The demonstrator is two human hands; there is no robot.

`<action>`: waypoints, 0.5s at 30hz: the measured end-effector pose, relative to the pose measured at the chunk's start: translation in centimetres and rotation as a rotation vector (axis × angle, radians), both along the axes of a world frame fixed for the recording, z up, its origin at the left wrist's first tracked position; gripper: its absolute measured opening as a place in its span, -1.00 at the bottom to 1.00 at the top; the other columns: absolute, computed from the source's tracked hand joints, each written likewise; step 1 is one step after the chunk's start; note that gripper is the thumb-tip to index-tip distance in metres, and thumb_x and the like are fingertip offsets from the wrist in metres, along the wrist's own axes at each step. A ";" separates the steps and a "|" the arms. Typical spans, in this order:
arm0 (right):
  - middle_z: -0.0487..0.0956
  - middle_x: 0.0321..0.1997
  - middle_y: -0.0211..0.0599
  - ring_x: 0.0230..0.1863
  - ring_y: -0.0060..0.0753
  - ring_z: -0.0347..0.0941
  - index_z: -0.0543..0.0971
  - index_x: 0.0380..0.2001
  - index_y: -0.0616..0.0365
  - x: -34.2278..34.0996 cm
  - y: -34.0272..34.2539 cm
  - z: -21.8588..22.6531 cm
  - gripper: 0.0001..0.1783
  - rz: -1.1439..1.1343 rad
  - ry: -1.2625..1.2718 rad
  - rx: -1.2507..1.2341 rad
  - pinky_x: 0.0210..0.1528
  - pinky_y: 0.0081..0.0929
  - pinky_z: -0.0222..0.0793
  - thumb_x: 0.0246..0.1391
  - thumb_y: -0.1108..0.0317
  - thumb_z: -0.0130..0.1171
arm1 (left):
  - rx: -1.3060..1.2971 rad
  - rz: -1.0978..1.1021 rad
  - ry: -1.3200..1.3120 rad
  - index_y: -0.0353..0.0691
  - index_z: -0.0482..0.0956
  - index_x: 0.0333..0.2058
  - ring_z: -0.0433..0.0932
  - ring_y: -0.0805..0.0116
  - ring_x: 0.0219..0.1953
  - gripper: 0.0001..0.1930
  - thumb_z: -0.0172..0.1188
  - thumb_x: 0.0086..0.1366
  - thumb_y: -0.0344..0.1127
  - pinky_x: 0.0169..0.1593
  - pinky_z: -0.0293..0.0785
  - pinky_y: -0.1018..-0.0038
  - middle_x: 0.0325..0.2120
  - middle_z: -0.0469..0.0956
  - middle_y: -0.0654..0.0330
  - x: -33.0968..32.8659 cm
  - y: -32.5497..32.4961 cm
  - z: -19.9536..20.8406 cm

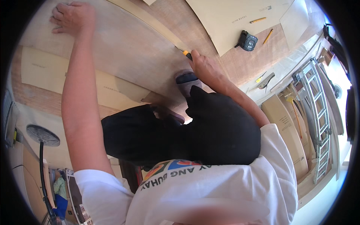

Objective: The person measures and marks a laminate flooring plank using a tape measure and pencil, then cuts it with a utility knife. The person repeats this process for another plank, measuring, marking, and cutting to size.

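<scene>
My left hand [75, 18] lies on the large greyish sheet [123, 41] at the far left, its bent fingers somewhat apart, with nothing visible in it. My right hand [206, 66] is closed around a utility knife [188, 54] with a black and yellow handle. Its front end points at the sheet's long right edge, beside a pale strip [150, 24]. The blade is too small to make out. One of my dark shoes [186, 77] stands close by my right hand, and my knees are bent in black trousers [221, 127].
Beyond my right hand are tan boards [225, 30], a black tape measure [247, 40] and two yellow pencils [267, 36] [258, 20]. A hand saw [266, 80] lies farther right, near a leaning metal ladder [317, 101]. A round-headed stand [43, 135] is at left.
</scene>
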State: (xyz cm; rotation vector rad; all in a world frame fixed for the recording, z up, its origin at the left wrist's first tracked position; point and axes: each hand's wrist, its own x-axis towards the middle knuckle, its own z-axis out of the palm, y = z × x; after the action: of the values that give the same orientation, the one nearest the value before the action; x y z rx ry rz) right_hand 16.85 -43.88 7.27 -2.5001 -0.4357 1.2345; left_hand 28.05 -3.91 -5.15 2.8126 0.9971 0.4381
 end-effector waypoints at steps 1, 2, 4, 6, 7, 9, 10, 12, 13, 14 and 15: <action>0.60 -0.43 0.18 -0.32 0.30 0.57 0.36 -0.24 0.21 -0.3 -0.7 0.0 -0.73 0.003 0.041 -0.070 -0.32 0.15 0.42 0.32 0.21 0.09 | 0.024 -0.005 0.006 -0.31 0.41 0.12 0.15 -0.12 0.34 -0.53 -0.07 0.35 -0.15 0.30 -0.02 -0.29 0.26 0.32 0.00 0.0 0.0 0.0; 0.60 -0.42 0.19 -0.31 0.31 0.57 0.36 -0.24 0.21 -0.7 -1.4 0.1 -0.73 0.002 0.060 -0.112 -0.31 0.15 0.42 0.33 0.21 0.08 | -0.030 0.010 0.002 -0.32 0.40 0.12 0.12 -0.15 0.37 -0.54 -0.07 0.36 -0.15 0.32 -0.05 -0.31 0.27 0.29 -0.02 0.0 -0.1 -0.1; 0.60 -0.41 0.21 -0.30 0.31 0.57 0.36 -0.24 0.21 -1.4 -2.6 0.3 -0.73 0.001 0.081 -0.147 -0.31 0.15 0.42 0.34 0.20 0.07 | -0.040 -0.022 0.006 -0.35 0.37 0.11 0.04 -0.21 0.41 -0.55 -0.09 0.38 -0.15 0.34 -0.11 -0.33 0.29 0.23 -0.05 -0.1 -0.1 0.0; 0.60 -0.41 0.22 -0.28 0.32 0.58 0.36 -0.24 0.20 -2.3 -3.7 0.7 -0.71 -0.004 0.058 -0.122 -0.30 0.14 0.43 0.35 0.18 0.05 | -0.043 -0.016 0.019 -0.35 0.38 0.10 0.06 -0.21 0.40 -0.55 -0.09 0.38 -0.15 0.34 -0.10 -0.34 0.29 0.23 -0.05 -0.1 -0.1 0.0; 0.61 -0.41 0.22 -0.29 0.32 0.58 0.36 -0.24 0.20 -2.9 -4.1 0.9 -0.71 -0.020 0.110 -0.184 -0.30 0.14 0.43 0.35 0.17 0.05 | -0.010 -0.026 0.012 -0.35 0.38 0.10 0.07 -0.21 0.39 -0.56 -0.09 0.38 -0.15 0.34 -0.09 -0.34 0.29 0.23 -0.06 0.0 -0.1 0.0; 0.61 -0.41 0.23 -0.29 0.33 0.57 0.35 -0.23 0.19 -3.8 -4.8 1.3 -0.70 -0.069 0.180 -0.330 -0.30 0.15 0.43 0.35 0.15 0.05 | 0.016 -0.020 0.009 -0.35 0.40 0.07 0.12 -0.19 0.36 -0.57 -0.08 0.38 -0.16 0.32 -0.06 -0.34 0.28 0.25 -0.05 0.2 0.0 -0.1; 0.61 -0.40 0.22 -0.31 0.33 0.57 0.38 -0.24 0.21 -4.2 -4.9 1.4 -0.70 -0.037 0.139 -0.335 -0.29 0.14 0.43 0.33 0.16 0.07 | 0.034 -0.013 0.028 -0.36 0.41 0.05 0.14 -0.18 0.35 -0.58 -0.08 0.37 -0.16 0.31 -0.04 -0.34 0.27 0.26 -0.05 0.2 0.0 -0.1; 0.61 -0.39 0.21 -0.30 0.32 0.57 0.41 -0.26 0.22 -4.2 -5.1 1.7 -0.71 -0.064 0.122 -0.254 -0.25 0.11 0.43 0.30 0.18 0.09 | 0.017 0.001 0.014 -0.33 0.43 0.05 0.17 -0.15 0.34 -0.58 -0.06 0.36 -0.15 0.29 -0.01 -0.36 0.26 0.28 -0.02 0.3 0.1 -0.2; 0.61 -0.38 0.21 -0.30 0.31 0.57 0.43 -0.27 0.23 -3.9 -5.2 2.0 -0.72 -0.077 0.110 -0.215 -0.24 0.10 0.43 0.29 0.19 0.10 | 0.041 -0.002 0.015 -0.31 0.44 0.04 0.18 -0.14 0.33 -0.59 -0.05 0.35 -0.15 0.28 0.00 -0.37 0.26 0.29 -0.01 0.2 0.1 -0.2; 0.61 -0.38 0.20 -0.28 0.30 0.57 0.45 -0.28 0.24 -3.3 -5.1 2.4 -0.72 -0.045 0.096 -0.214 -0.22 0.09 0.43 0.28 0.19 0.11 | -0.004 0.035 0.026 -0.28 0.43 0.07 0.18 -0.11 0.34 -0.58 -0.05 0.36 -0.14 0.29 0.00 -0.36 0.27 0.30 0.02 0.2 0.2 -0.1; 0.61 -0.38 0.20 -0.26 0.29 0.57 0.46 -0.29 0.24 -2.6 -5.1 3.1 -0.72 -0.017 0.077 -0.207 -0.20 0.08 0.43 0.26 0.19 0.11 | -0.022 0.057 0.035 -0.25 0.43 0.09 0.18 -0.08 0.35 -0.57 -0.05 0.36 -0.13 0.30 0.00 -0.34 0.27 0.30 0.04 0.3 0.2 -0.1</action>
State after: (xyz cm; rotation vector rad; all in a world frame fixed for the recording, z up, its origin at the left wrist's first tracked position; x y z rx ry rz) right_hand 14.26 -48.94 10.33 -2.6080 -0.2790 1.4295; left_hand 28.30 -3.74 -5.27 2.7873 1.0844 0.3827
